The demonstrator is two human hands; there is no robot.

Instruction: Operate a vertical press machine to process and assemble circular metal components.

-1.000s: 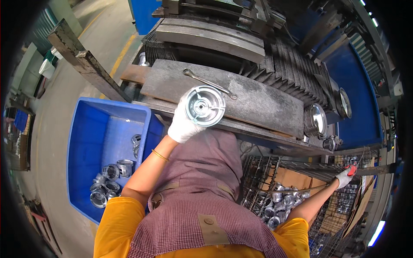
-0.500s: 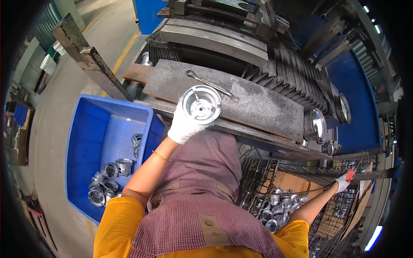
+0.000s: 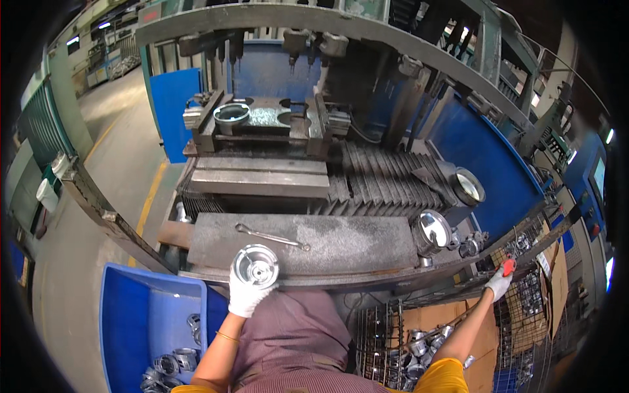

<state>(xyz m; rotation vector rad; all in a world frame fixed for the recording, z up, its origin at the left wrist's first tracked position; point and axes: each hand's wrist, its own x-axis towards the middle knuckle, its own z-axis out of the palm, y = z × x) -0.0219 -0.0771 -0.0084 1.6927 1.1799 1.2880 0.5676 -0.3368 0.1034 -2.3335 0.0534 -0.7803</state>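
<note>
at the far left, the blue bin (image 3: 131, 301) stands on the floor, with a loose heap of silvery castings (image 3: 167, 364) in its near part. right of it, above the machine's bed, a metal ring (image 3: 232, 114) sits in the fixture (image 3: 265, 118). below that, the left hand (image 3: 246, 299), in a white glove, is closed around the lower side of a round metal part (image 3: 256, 266), its hollow face with inner ribs turned toward the camera, near the front edge of the grey plate (image 3: 357, 242). a wrench (image 3: 272, 237) lies slantwise on that plate. farther right, a wire basket (image 3: 380, 347) holds cardboard and more castings; above it, a mirror-bright round piece (image 3: 434, 230) stands tilted by the plate's end. at the right, the gloved right hand (image 3: 499, 285) is wrapped around a red-handled tool (image 3: 509, 265), its kind too small to tell.
</note>
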